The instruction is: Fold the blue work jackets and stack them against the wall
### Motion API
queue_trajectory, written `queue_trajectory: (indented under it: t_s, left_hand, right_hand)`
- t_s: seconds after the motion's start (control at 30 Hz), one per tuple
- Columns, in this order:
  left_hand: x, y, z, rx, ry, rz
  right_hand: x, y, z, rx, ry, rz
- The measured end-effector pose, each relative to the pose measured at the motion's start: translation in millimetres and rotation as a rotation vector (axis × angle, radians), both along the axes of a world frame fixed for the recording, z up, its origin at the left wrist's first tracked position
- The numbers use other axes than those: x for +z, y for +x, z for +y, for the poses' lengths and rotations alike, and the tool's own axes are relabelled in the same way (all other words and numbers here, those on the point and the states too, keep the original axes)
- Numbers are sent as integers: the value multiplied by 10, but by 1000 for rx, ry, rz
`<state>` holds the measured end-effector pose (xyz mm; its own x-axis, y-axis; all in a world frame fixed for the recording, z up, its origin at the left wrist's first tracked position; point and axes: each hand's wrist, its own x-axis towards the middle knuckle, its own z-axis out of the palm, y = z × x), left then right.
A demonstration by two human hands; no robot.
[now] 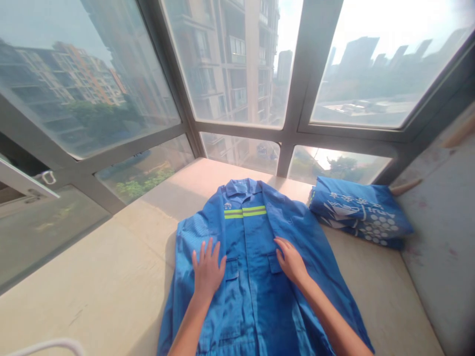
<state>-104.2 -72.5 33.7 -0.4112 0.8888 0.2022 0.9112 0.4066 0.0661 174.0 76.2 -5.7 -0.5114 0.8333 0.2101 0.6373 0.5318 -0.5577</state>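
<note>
A blue work jacket point(252, 277) lies front up on the pale sill, its collar towards the windows. A yellow and grey reflective stripe point(245, 211) crosses its chest. My left hand point(208, 269) rests flat on the sleeve side of the jacket, fingers spread, beside a pocket flap point(232, 269). On the other side, my right hand point(291, 259) touches the front near the second pocket flap point(274, 263), its fingers slightly bent and apart. Neither hand appears to grip the cloth. The jacket's lower end runs out of view at the bottom.
A folded blue cloth bundle with white print point(361, 212) sits at the right, close to the wall point(445, 237). Windows with grey frames point(245, 129) border the sill point(104, 277). An open window sash point(22, 180) juts in at the left. A white curved object point(55, 343) shows at bottom left.
</note>
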Motion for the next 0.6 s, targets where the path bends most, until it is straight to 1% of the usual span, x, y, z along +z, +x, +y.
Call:
queue_trajectory:
  t_s: [0.03,0.1,0.2,0.27,0.33,0.43,0.53,0.6]
  left_hand:
    - [-71,40,177,-35,-3,8]
    - [-260,35,430,-67,-46,4]
    - [-530,-136,626,-85,-120,-18]
    - [-624,-283,722,-103,-138,-19]
    - [-642,-402,828,-119,-146,-20]
    - [-591,-497,972,-146,-153,-37]
    - [-506,-476,1098,-133,-138,-31]
    - [-433,-392,1256,-118,-86,-12]
  right_hand:
    - [-41,-20,119,12,69,-84]
    - [-144,-66,286,-1,143,-229]
    - [-312,-136,394,-71,156,-333]
    - [-390,-191,425,-107,156,-350]
    - [-422,-256,461,-136,157,-354]
    - [-411,-343,533,-166,151,-357]
    - [-392,-387,587,-174,150,-351]
    - [-390,-391,599,-169,150,-344]
